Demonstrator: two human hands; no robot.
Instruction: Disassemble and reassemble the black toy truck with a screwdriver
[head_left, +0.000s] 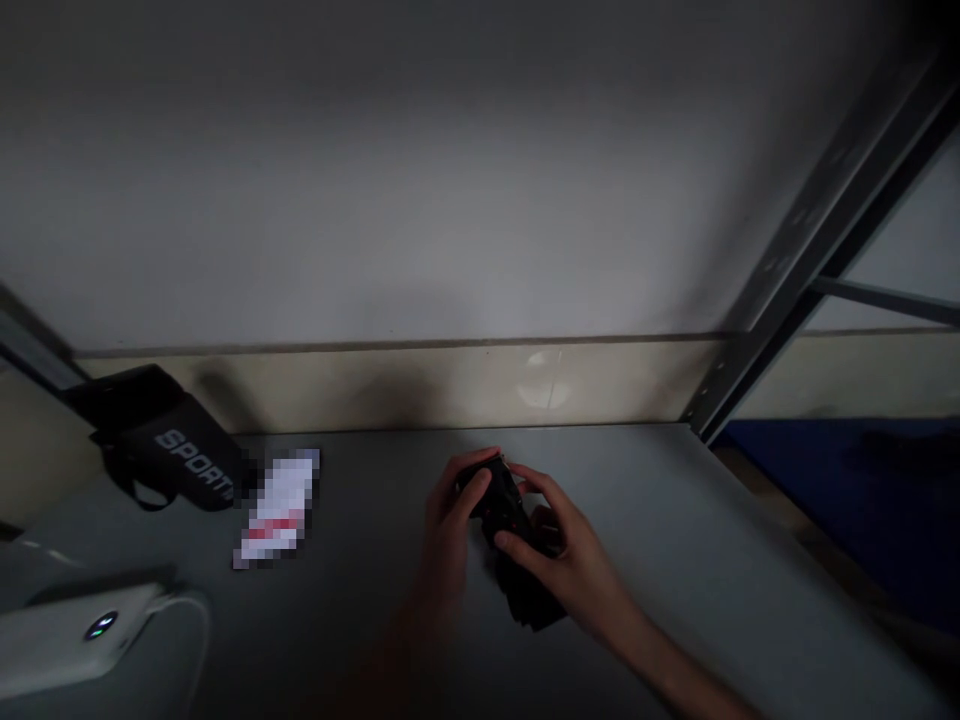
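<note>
A dark, black handheld object (pixel 506 512) is held between my two hands, over the middle of the grey tabletop. My left hand (pixel 452 510) closes round its upper left end, with the thumb lying on top. On its right side, my right hand (pixel 551 540) grips it with the thumb pressed on its face and the fingers curled behind. Another black part (pixel 529 595) with an uneven lower edge shows just below the right hand. Dim light hides its details, and I cannot tell whether it is joined to the held object.
At left lies a black case (pixel 199 455) lettered "SPORT", beside a pixelated pale item (pixel 281 505). A white power bank (pixel 67 640) with a cable is at the lower left. Behind the grey table (pixel 360 590) rises a wall; a metal frame post (pixel 795 260) stands right.
</note>
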